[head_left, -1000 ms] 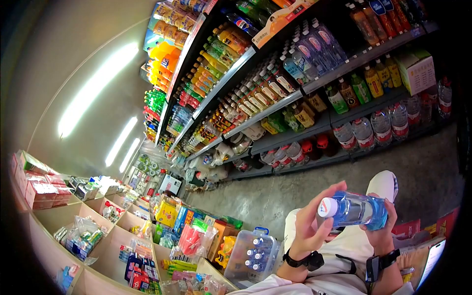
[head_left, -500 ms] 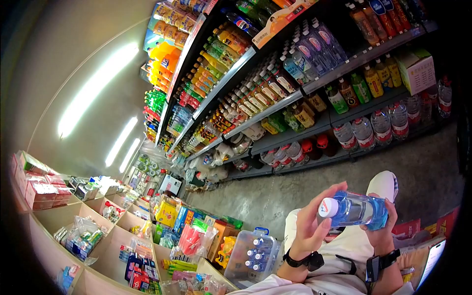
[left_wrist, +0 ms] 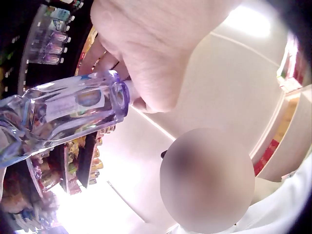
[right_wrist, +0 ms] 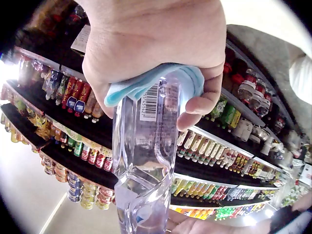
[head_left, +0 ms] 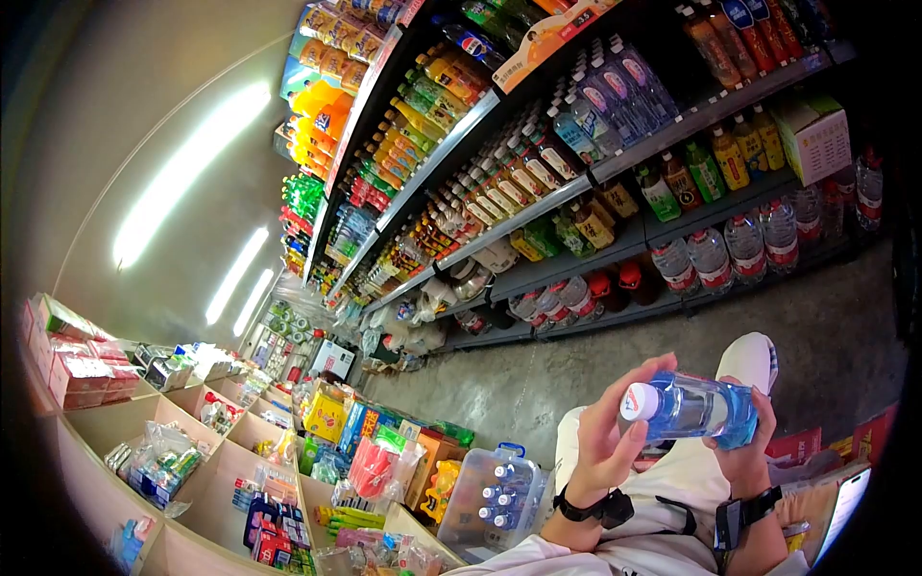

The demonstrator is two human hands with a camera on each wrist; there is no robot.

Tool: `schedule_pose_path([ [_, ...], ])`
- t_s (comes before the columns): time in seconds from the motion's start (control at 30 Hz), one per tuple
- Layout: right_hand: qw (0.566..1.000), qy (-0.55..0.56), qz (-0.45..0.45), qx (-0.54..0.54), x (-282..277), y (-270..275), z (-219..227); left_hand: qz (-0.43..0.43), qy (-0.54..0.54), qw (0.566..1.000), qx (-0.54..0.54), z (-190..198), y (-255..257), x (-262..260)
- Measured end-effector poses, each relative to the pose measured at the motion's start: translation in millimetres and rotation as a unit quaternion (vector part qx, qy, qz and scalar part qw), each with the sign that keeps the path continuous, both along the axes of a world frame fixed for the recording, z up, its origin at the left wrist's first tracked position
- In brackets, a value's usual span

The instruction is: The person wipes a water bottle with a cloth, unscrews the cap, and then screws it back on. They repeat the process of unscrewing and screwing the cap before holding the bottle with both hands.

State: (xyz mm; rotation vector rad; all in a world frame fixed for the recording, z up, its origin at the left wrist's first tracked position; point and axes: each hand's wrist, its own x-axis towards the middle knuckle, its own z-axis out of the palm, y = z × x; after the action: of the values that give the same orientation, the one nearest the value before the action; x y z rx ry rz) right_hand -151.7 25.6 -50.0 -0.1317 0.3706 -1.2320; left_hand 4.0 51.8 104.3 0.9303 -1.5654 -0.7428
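Note:
A clear bottle (head_left: pixel 693 407) with a white cap (head_left: pixel 641 403) lies nearly level between the two hands in the head view. The left hand (head_left: pixel 611 437) curves round its cap end, fingers behind and thumb in front. At the base, the right hand (head_left: pixel 748 451) grips the bottle through a light blue cloth (head_left: pixel 738 415). The right wrist view shows this cloth (right_wrist: pixel 161 83) folded round the base beside a barcode, the right hand (right_wrist: pixel 158 44) over it. In the left wrist view the bottle's (left_wrist: pixel 73 109) cap end meets the left hand (left_wrist: pixel 146 48).
A plastic bin (head_left: pixel 477 538) with several small capped bottles stands left of the person's legs. Wooden compartments (head_left: pixel 206 480) with packaged goods fill the lower left. Drink shelves (head_left: pixel 576 259) run across the top and right, beyond a grey floor (head_left: pixel 509 374). A white shoe (head_left: pixel 747 363) is near the right hand.
The bottle's cap end shifts very slightly between frames. Both hands keep nearly the same places and hold.

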Motion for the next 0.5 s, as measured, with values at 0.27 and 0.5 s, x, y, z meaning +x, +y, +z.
schedule_pose_path([
  [0.27,1.0,0.005,-0.005,0.005,0.3,0.5,1.9,-0.006,0.004,1.0,0.004,-1.2,-0.1,1.2],
  [0.5,1.0,0.005,0.0,0.008,-0.1,-0.1,2.3,-0.007,0.004,1.0,0.001,-3.1,-0.6,2.7],
])
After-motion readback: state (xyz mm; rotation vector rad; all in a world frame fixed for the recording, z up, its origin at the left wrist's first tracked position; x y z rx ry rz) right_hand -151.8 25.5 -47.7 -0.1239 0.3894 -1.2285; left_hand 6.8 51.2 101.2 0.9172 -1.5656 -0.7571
